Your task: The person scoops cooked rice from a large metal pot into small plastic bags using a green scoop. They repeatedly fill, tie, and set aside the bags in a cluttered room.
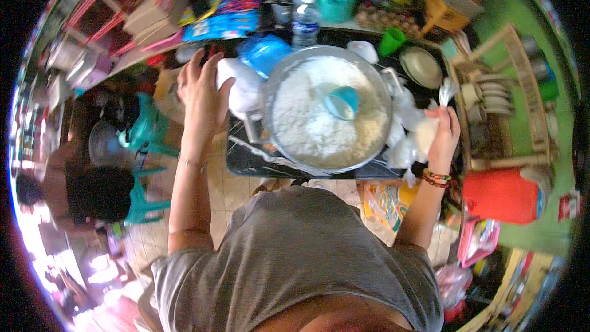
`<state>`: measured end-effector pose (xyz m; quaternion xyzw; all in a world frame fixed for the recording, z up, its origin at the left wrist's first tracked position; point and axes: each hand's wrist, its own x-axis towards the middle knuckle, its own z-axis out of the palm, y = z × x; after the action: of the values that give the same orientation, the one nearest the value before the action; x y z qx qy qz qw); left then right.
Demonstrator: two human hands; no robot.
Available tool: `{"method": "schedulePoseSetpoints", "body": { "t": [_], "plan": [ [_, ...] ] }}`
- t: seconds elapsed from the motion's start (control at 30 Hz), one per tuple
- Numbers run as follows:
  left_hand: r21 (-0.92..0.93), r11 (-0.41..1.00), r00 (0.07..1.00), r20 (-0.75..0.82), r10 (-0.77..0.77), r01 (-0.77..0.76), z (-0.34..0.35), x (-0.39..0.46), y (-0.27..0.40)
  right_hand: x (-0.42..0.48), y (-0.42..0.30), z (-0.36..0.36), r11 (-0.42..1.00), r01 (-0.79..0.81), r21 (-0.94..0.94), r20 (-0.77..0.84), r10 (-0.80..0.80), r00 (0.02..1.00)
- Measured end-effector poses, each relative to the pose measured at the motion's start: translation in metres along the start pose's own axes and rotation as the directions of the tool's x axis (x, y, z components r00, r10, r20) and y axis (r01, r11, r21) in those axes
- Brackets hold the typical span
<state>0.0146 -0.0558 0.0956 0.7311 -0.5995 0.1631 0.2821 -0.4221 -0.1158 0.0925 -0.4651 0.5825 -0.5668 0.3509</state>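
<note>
A large round metal basin (289,143) stands on a black marble-patterned table, filled with white powder that looks like flour (299,101) and a pale yellowish part on the right. A turquoise plastic scoop (342,103) rests in the powder. My left hand (201,87), fingers apart, hovers at the edge of a white plastic bag (242,90) left of the basin; whether it touches the bag cannot be told. On the right, my right hand (445,131) pinches the gathered neck of a clear plastic bag (425,136) with pale contents. Several more clear bags (400,150) lie between it and the basin.
Behind the basin are a blue plastic bag (267,53) and a water bottle (305,25). A green cup (392,41) and a round pale dish (420,68) sit back right. A wooden rack (521,69) stands at right. Teal plastic chairs (150,124) and a person (64,184) are at left.
</note>
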Motion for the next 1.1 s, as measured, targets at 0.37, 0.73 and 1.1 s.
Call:
{"method": "schedulePoseSetpoints", "body": {
  "t": [0.37, 0.73, 1.1],
  "plan": [
    [-0.481, 0.794, 0.929, 0.202, -0.311, 0.371, 0.04, 0.019, -0.037, 0.053, 0.179, -0.03, 0.914, 0.178, -0.365, 0.051, -0.171, 0.984],
    [-0.934, 0.335, 0.922, -0.018, -0.386, 0.122, 0.019, 0.074, -0.038, -0.017, -0.019, 0.059, 0.967, 0.254, 0.005, 0.142, -0.252, 0.957],
    [-0.845, -0.108, 0.615, 0.287, 0.734, 0.524, -0.066, -0.001, 0.009, -0.112, -0.071, 0.223, 0.475, -0.785, 0.398, 0.913, -0.12, 0.39]
  ]
}}
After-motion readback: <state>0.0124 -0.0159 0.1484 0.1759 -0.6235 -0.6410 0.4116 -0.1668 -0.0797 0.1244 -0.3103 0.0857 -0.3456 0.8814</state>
